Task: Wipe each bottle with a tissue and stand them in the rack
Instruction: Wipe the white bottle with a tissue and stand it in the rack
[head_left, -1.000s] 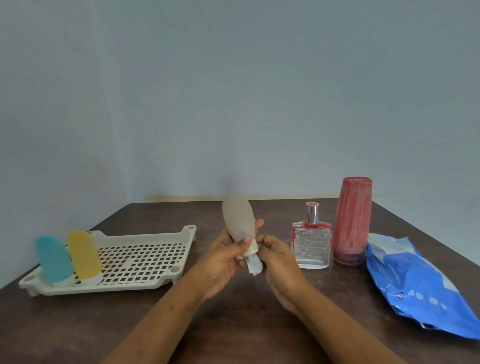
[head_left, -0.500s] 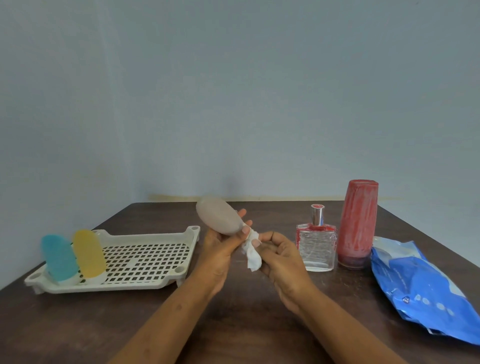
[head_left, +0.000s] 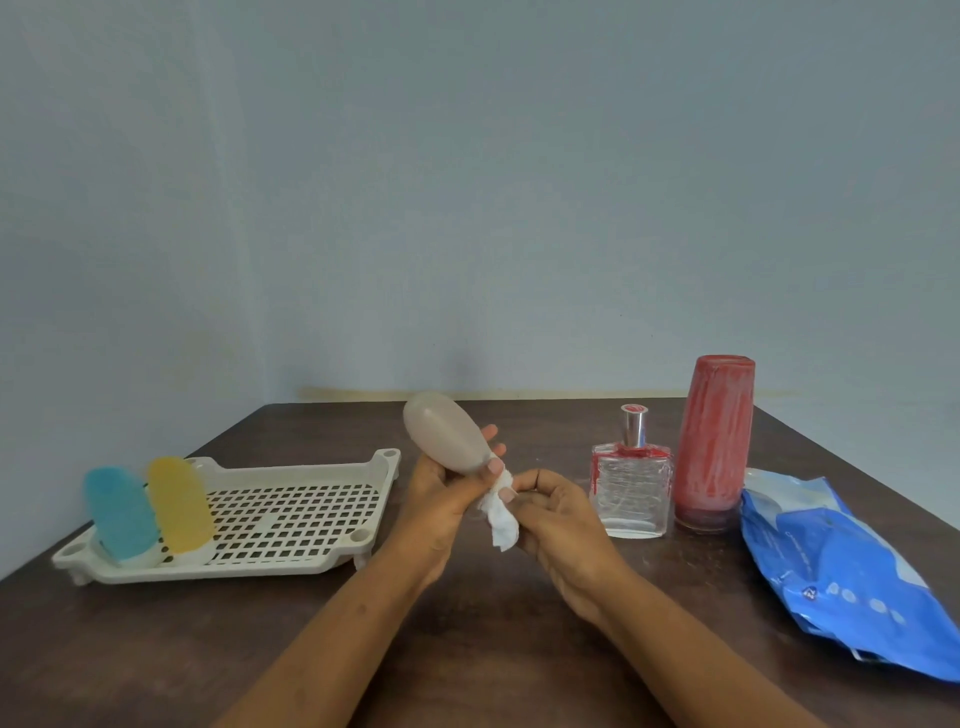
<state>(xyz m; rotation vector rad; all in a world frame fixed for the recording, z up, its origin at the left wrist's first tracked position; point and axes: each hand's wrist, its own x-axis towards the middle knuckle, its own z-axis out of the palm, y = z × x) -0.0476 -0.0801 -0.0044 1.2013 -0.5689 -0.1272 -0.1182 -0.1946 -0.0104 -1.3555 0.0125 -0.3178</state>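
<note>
My left hand (head_left: 441, 493) grips a frosted beige squeeze bottle (head_left: 441, 434) above the table's middle, its round end tilted up and to the left. My right hand (head_left: 556, 512) pinches a white tissue (head_left: 501, 522) against the bottle's cap end, which the tissue hides. A cream perforated rack (head_left: 291, 514) lies at the left, with a blue bottle (head_left: 119, 512) and a yellow bottle (head_left: 179, 504) standing cap-down in its left end. A clear glass perfume bottle (head_left: 629, 486) and a tall red bottle (head_left: 714, 441) stand to the right of my hands.
A blue tissue pack (head_left: 852, 571) lies at the table's right edge. The dark wooden table (head_left: 467, 649) runs back to a pale blue wall. Most of the rack's grid right of the two bottles is bare.
The beige bottle has tipped from nearly upright to leaning left in my left hand. The tissue stays pinched at its cap end by my right hand.
</note>
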